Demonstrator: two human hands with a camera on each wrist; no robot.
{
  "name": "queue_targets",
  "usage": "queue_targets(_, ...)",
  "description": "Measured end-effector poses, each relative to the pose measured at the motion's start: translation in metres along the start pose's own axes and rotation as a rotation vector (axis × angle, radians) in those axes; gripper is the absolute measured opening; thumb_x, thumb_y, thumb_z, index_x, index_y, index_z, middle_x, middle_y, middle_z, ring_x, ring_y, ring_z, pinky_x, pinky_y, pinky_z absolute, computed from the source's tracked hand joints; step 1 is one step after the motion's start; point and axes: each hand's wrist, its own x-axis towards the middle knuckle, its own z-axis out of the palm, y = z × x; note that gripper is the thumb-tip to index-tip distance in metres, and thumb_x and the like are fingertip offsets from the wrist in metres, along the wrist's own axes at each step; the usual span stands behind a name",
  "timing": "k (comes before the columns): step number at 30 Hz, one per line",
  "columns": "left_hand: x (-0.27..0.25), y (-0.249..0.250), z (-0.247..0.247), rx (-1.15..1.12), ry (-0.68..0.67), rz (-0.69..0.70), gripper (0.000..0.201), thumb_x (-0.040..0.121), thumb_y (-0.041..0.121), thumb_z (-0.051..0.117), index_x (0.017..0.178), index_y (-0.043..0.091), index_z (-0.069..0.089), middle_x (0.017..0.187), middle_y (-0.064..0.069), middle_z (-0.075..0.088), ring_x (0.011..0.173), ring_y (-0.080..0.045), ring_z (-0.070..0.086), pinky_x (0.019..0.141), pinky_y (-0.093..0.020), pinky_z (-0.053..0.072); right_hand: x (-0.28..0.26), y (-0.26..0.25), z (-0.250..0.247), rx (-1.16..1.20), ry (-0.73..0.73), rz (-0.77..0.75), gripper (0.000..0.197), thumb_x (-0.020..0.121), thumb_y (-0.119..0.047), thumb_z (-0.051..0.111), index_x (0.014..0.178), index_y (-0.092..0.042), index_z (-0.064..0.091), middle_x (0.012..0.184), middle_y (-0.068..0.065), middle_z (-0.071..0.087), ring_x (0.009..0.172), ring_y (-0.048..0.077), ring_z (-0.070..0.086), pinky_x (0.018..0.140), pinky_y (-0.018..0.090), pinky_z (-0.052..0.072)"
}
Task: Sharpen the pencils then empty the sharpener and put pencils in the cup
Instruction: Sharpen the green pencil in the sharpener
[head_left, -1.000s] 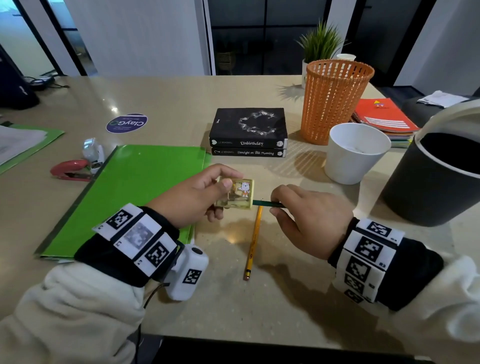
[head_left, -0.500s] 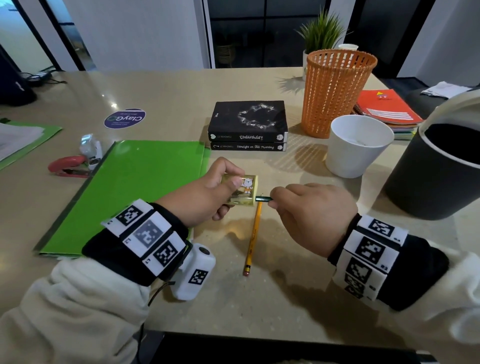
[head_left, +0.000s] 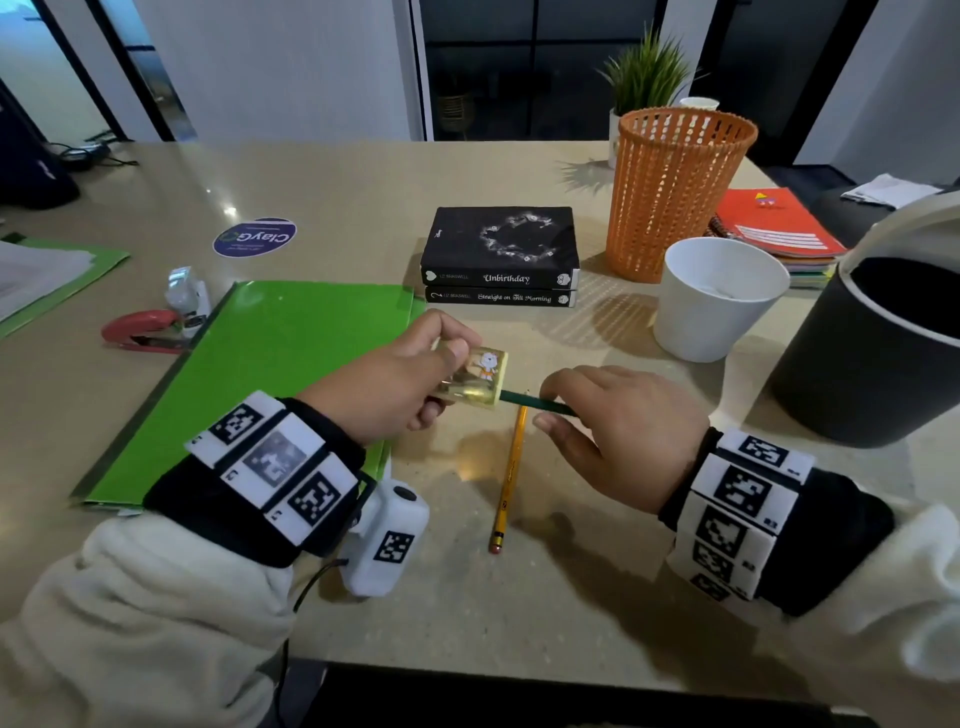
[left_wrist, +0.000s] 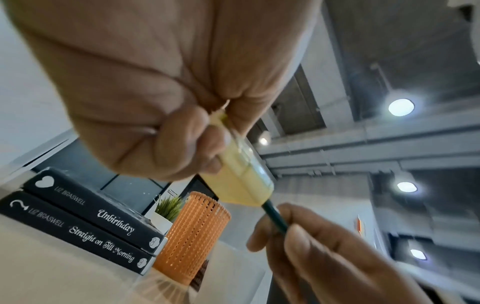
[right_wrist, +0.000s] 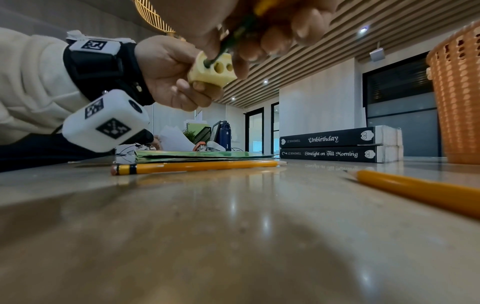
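My left hand (head_left: 415, 379) grips a small yellow box sharpener (head_left: 475, 379) above the table, thumb on its top. My right hand (head_left: 618, 431) pinches a dark green pencil (head_left: 535, 402) whose tip sits in the leftmost of three holes in the sharpener (right_wrist: 213, 69). The left wrist view has the green pencil (left_wrist: 274, 216) leaving the sharpener (left_wrist: 244, 181) toward the right fingers. A yellow pencil (head_left: 509, 475) lies on the table below the hands. A second yellow pencil (right_wrist: 415, 191) lies to the right, seen only in the right wrist view. The white cup (head_left: 717, 299) stands upright at the right.
Two stacked black books (head_left: 501, 257) lie behind the hands, an orange mesh basket (head_left: 675, 187) beside them. A dark bin (head_left: 878, 343) stands at the far right. A green folder (head_left: 249, 379) lies left, with a red stapler (head_left: 145, 332) beyond it.
The sharpener has tilted and more of the green pencil shows between it and my right hand than half a second ago. The yellow pencil on the table has not moved.
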Motion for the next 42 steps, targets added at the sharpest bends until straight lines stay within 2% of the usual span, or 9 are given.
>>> queue_targets(5, 0.006, -0.003, -0.001, -0.164, -0.019, -0.107, 0.017, 0.099, 0.026, 0.031, 0.095, 0.021, 0.047, 0.071, -0.007, 0.044, 0.047, -0.01, 0.037, 0.039, -0.016, 0.033, 0.001, -0.002, -0.004, -0.066, 0.061, -0.087, 0.032, 0.09, -0.032, 0.036, 0.084, -0.012, 0.06, 0.064, 0.0, 0.06, 0.052, 0.027, 0.056, 0.044, 0.029, 0.041)
queue_targets(9, 0.008, -0.004, 0.006, -0.116, -0.048, -0.123, 0.016, 0.099, 0.027, 0.028, 0.098, 0.02, 0.042, 0.071, -0.005, 0.041, 0.049, -0.01, 0.035, 0.041, -0.017, 0.032, -0.001, -0.005, -0.007, -0.085, 0.088, -0.082, 0.029, 0.089, -0.028, 0.039, 0.079, -0.012, 0.06, 0.051, -0.001, 0.053, 0.04, 0.027, 0.049, 0.04, 0.023, 0.028)
queue_targets(17, -0.006, 0.001, 0.011, 0.246, 0.004, 0.031, 0.01, 0.097, 0.034, 0.027, 0.105, 0.034, 0.032, 0.074, 0.001, 0.042, 0.062, -0.013, 0.044, 0.06, -0.036, 0.045, -0.004, 0.0, 0.0, 0.188, 0.047, 0.005, 0.032, 0.09, -0.034, 0.037, 0.075, -0.015, 0.057, 0.045, -0.008, 0.036, 0.035, 0.023, 0.04, 0.036, 0.022, 0.026)
queue_targets(20, -0.012, 0.003, 0.009, 0.292, 0.046, 0.106, 0.01, 0.096, 0.033, 0.03, 0.106, 0.037, 0.03, 0.075, 0.005, 0.045, 0.066, -0.014, 0.046, 0.069, -0.04, 0.049, -0.004, 0.001, 0.003, 0.266, 0.02, 0.041, 0.034, 0.09, -0.038, 0.034, 0.077, -0.017, 0.057, 0.047, -0.006, 0.043, 0.039, 0.021, 0.043, 0.039, 0.022, 0.028)
queue_targets(24, -0.006, -0.003, 0.002, 0.165, 0.014, -0.003, 0.008, 0.096, 0.036, 0.032, 0.1, 0.035, 0.038, 0.074, -0.001, 0.046, 0.061, -0.012, 0.046, 0.062, -0.032, 0.044, -0.001, -0.002, -0.001, 0.114, -0.002, 0.01, 0.033, 0.09, -0.036, 0.033, 0.079, -0.016, 0.056, 0.05, -0.007, 0.047, 0.038, 0.022, 0.043, 0.037, 0.019, 0.02)
queue_targets(28, 0.002, -0.005, 0.001, -0.194, 0.029, -0.132, 0.016, 0.098, 0.028, 0.031, 0.097, 0.017, 0.043, 0.067, -0.004, 0.042, 0.047, -0.01, 0.037, 0.042, -0.019, 0.034, 0.001, -0.002, -0.004, -0.044, 0.007, -0.057, 0.033, 0.09, -0.033, 0.034, 0.082, -0.013, 0.059, 0.062, -0.001, 0.059, 0.048, 0.026, 0.054, 0.042, 0.026, 0.036)
queue_targets(30, 0.003, -0.005, 0.003, -0.24, 0.009, -0.175, 0.017, 0.099, 0.026, 0.03, 0.097, 0.015, 0.042, 0.063, -0.004, 0.04, 0.045, -0.009, 0.035, 0.04, -0.018, 0.031, 0.001, -0.003, -0.006, -0.088, 0.012, -0.07, 0.032, 0.09, -0.032, 0.035, 0.079, -0.013, 0.057, 0.057, -0.001, 0.056, 0.045, 0.026, 0.052, 0.042, 0.025, 0.032)
queue_targets(34, 0.005, -0.006, 0.008, -0.094, -0.034, -0.157, 0.016, 0.098, 0.031, 0.03, 0.098, 0.02, 0.041, 0.064, -0.003, 0.04, 0.05, -0.011, 0.035, 0.046, -0.022, 0.032, 0.0, -0.007, -0.01, -0.096, 0.034, -0.036, 0.029, 0.09, -0.032, 0.037, 0.069, -0.014, 0.047, 0.041, -0.004, 0.038, 0.031, 0.024, 0.035, 0.045, 0.014, 0.008)
queue_targets(42, -0.005, 0.0, 0.008, 0.249, 0.018, 0.065, 0.008, 0.096, 0.033, 0.034, 0.103, 0.036, 0.031, 0.072, 0.0, 0.045, 0.064, -0.017, 0.044, 0.064, -0.032, 0.042, -0.003, -0.001, -0.002, 0.133, -0.006, 0.097, 0.035, 0.09, -0.044, 0.03, 0.065, -0.022, 0.04, 0.042, -0.007, 0.024, 0.036, 0.02, 0.033, 0.039, 0.017, 0.018)
